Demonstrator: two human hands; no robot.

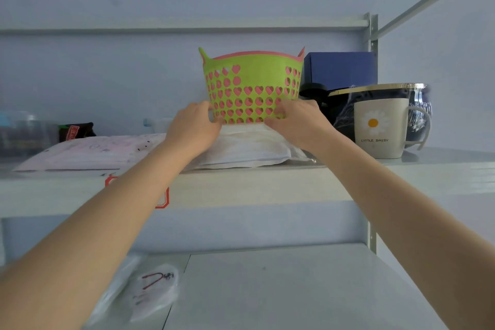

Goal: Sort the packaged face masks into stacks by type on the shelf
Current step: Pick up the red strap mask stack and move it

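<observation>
A stack of white packaged masks [251, 150] lies on the upper shelf [241, 187], just in front of a green basket with pink heart holes [253, 86]. My left hand [194, 128] and my right hand [297, 122] both reach over this stack, fingers curled at the basket's base; I cannot tell whether they grip the basket or the packs. To the left lies a flatter stack of pinkish-white packaged masks [91, 153]. On the lower shelf a clear packet with red print [154, 289] rests at the left.
A beige daisy mug [383, 127] stands right of the stack, with a dark wrapped bowl [388, 104] and a blue box [341, 69] behind it. A dark pouch [76, 131] and a clear container [24, 134] sit at the far left. A metal upright [372, 43] bounds the shelf's right.
</observation>
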